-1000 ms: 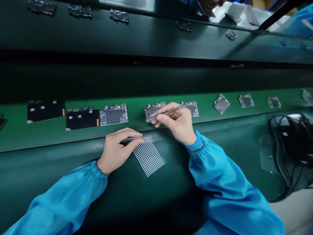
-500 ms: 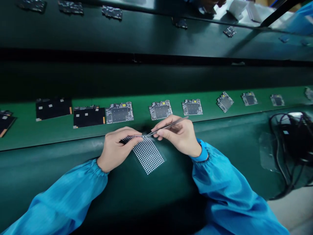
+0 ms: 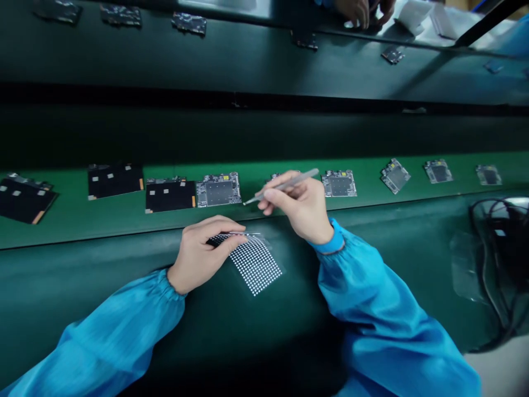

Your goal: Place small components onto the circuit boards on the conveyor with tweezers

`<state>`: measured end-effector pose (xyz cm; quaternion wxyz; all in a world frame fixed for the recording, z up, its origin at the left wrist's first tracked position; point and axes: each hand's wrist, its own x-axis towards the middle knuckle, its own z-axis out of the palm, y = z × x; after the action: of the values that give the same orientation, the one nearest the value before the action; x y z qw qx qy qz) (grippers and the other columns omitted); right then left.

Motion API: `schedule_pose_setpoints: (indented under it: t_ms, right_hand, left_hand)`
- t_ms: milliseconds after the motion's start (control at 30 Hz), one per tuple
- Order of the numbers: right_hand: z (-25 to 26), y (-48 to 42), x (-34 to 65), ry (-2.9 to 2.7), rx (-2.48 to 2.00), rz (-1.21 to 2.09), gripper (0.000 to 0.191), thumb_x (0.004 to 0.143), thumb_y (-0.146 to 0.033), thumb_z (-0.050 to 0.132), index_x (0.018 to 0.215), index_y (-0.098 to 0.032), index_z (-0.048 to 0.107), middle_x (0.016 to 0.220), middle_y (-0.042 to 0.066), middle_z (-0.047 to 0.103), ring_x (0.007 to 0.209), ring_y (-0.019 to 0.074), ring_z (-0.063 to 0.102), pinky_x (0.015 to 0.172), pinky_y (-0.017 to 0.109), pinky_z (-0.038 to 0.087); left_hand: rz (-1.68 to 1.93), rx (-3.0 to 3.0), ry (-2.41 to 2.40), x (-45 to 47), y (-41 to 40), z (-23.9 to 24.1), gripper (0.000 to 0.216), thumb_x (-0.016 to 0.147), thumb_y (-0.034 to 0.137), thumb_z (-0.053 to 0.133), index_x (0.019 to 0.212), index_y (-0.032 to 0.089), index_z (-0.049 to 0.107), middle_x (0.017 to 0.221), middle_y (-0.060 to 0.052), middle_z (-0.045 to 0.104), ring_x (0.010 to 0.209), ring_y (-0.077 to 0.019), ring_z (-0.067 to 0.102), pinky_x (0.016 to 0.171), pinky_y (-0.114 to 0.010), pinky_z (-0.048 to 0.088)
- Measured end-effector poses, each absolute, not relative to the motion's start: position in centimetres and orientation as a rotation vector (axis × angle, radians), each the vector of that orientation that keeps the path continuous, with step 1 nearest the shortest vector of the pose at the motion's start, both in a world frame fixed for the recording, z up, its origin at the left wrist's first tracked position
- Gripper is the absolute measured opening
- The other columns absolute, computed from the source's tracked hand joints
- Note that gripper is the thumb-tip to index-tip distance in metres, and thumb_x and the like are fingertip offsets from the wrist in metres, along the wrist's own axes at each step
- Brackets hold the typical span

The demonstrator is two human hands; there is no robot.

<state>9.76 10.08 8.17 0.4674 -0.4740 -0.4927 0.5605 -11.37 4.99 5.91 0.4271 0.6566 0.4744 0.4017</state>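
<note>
Between thumb and fingers, my left hand (image 3: pixel 209 252) pinches the upper edge of a clear sheet of small white round stickers (image 3: pixel 256 264), whose lower end hangs towards me. My right hand (image 3: pixel 301 207) is closed on a pair of metal tweezers (image 3: pixel 289 185). Their tips point left, with a tiny pale speck at the end, just off the lower right corner of a circuit board (image 3: pixel 219 190) on the green belt. Another circuit board (image 3: pixel 278 175) is mostly hidden behind my right hand.
Boards with black film (image 3: pixel 170 196) lie left on the green belt (image 3: pixel 103 220); bare circuit boards (image 3: pixel 339 183) lie right. Black cables (image 3: pixel 487 275) and a clear plastic piece (image 3: pixel 465 267) are at the right. Across, a co-worker's hands (image 3: pixel 363 11) show above more boards (image 3: pixel 189 23).
My right hand has lifted the tweezers off the sticker sheet and moved them up towards the belt. Boards on the near belt have shifted right. My left hand keeps its pinch.
</note>
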Motion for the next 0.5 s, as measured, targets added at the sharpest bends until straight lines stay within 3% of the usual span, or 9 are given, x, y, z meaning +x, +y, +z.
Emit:
schedule_pose_setpoints:
  t_ms: [167, 500]
  right_hand:
    - [4.8, 14.9, 5.9, -1.279, -1.177, 1.395, 0.036, 0.079, -0.044, 0.085, 0.085, -0.015, 0.066, 0.066, 0.001, 0.069, 0.06, 0.016, 0.071, 0.052, 0.025, 0.061]
    - [3.1, 16.7, 5.5, -1.267, -1.35, 1.36, 0.03, 0.084, -0.037, 0.082, 0.089, -0.016, 0.061, 0.063, 0.001, 0.07, 0.047, 0.0122, 0.064, 0.041, 0.021, 0.053]
  left_hand:
    - [1.023, 1.699, 1.258, -13.5, 4.1, 6.0, 0.009, 0.086, 0.022, 0.08, 0.095, 0.021, 0.08, 0.096, -0.002, 0.08, 0.088, -0.0143, 0.075, 0.083, -0.024, 0.061]
    - [1.065, 1.686, 1.383, -16.0, 3.5, 4.8, 0.008, 0.087, 0.022, 0.079, 0.094, 0.024, 0.08, 0.096, 0.0, 0.079, 0.087, -0.0151, 0.075, 0.08, -0.025, 0.062]
